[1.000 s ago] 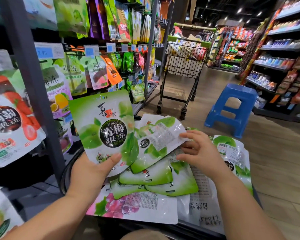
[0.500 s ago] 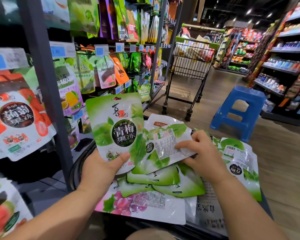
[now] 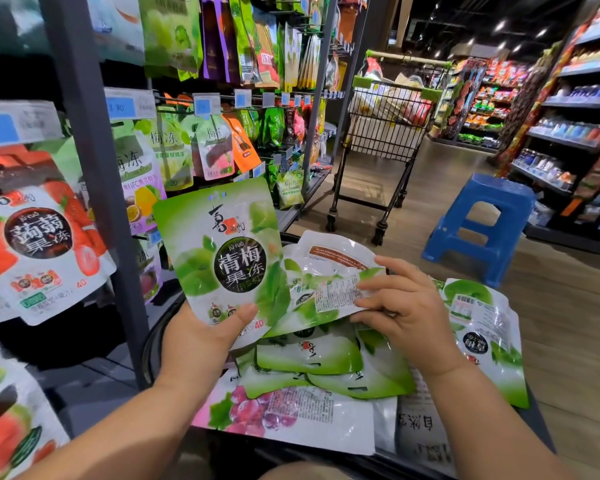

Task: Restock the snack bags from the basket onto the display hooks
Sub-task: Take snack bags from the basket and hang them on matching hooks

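Far left: strawberry jelly bags (image 3: 39,237) hung on the display hooks (image 3: 174,110) under blue price tags (image 3: 118,107), beside a grey upright post (image 3: 94,168).

Next, we noted the left hand (image 3: 201,337) holding a green plum jelly bag (image 3: 222,251) upright, printed front toward the camera, above the basket's near-left corner. The thumb lay pressed across the bag's lower front. The other fingers were behind the bag, so we could not tell how they lay.

Below it, the dark basket (image 3: 149,344) held a loose pile of the same green bags, with a grape bag (image 3: 284,414) lying back side up at the near edge.

At centre, a second green bag (image 3: 326,285) lay tilted, label side up, its left part tucked behind the first bag. The right hand (image 3: 402,313) pinched its right edge, with curled fingers on top and the thumb under.

Right of that hand, another green bag (image 3: 482,337) rested against the basket's right side.

Farther back, a loaded shopping cart (image 3: 385,133) stood in the aisle. A blue plastic stool (image 3: 482,223) stood to its right, near stocked shelves (image 3: 575,133).
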`<state>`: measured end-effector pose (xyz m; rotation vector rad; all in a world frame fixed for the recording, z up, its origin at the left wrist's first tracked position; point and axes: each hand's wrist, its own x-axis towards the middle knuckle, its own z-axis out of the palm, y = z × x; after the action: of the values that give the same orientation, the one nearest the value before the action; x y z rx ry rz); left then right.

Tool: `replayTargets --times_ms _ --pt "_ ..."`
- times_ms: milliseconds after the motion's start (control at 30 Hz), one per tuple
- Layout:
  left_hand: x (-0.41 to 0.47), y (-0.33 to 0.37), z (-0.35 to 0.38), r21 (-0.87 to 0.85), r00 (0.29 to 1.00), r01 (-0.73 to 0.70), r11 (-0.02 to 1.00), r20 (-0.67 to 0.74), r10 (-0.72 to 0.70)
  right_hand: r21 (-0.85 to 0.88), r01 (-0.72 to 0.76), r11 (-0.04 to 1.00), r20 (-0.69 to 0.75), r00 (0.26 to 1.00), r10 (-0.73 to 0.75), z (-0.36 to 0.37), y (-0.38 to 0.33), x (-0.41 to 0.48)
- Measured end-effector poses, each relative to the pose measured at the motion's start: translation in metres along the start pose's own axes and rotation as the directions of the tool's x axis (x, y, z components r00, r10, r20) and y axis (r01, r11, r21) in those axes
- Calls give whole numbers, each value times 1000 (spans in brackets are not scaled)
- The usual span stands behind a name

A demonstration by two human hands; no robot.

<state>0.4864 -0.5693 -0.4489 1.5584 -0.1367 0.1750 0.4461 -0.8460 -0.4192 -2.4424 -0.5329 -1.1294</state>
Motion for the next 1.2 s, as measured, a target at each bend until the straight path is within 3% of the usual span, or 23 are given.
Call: replayTargets --times_ms 233,367,567,667,733,867,1000,1133,1200 --pt "1 -3 -1 -15 999 -23 1000 -35 22 3 -35 999 -90 995 35 -1 -4 0" --pt "0 1 -1 -65 995 -21 998 -103 14 63 -152 986 -196 967 162 -9 -9 0" --pt "-1 6 1 -115 997 -21 993 -78 13 316 -384 867 -304 825 476 -21 -21 2" --pt "1 -1 0 -69 999 -8 998 -44 5 476 -501 723 -310 674 671 -22 -23 5" --pt "1 0 0 -51 1000 -4 999 -11 4 459 -615 641 -263 595 759 -21 -20 7" --pt "0 3 0 -10 998 4 1000 63 -3 199 -785 587 -125 574 810 -15 -17 7" --pt "-1 7 2 1 997 7 1000 82 -7 25 -826 564 -2 564 826 -15 -12 6" --pt "-1 8 3 -27 995 19 999 98 -16 -11 -876 483 275 462 843 -17 -16 5" --pt "0 7 3 -40 994 36 999 100 -32 12 -879 477 347 451 822 -17 -20 6"
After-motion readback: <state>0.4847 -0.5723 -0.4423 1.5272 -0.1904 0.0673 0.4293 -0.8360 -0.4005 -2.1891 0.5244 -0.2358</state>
